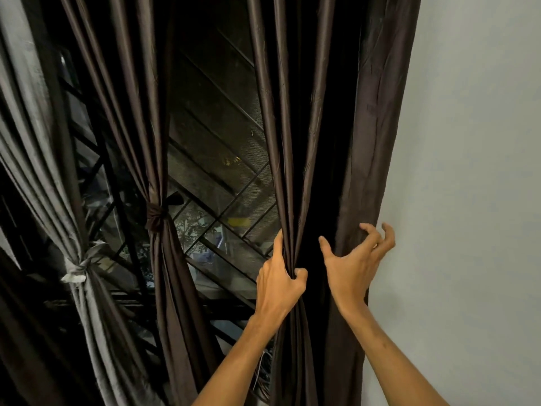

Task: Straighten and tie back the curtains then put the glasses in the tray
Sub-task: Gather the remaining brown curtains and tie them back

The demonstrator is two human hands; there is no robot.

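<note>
gathering the untied dark brown curtain [366, 142] by the wall [468, 171]: clamping its folds in the left hand [278, 284], reaching the right hand [351, 265], spread and empty, toward the outer edge. next, sweep that edge in and tie.

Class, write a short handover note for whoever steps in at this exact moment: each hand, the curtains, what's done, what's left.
Left hand grips the gathered folds of the right dark curtain.
Right hand: fingers spread and hooked at that curtain's outer edge by the wall, no closed grip.
Done: grey curtain and middle dark curtain are each knotted back.
Left: gather and tie the right dark curtain; then glasses into the tray, neither in view.
</note>
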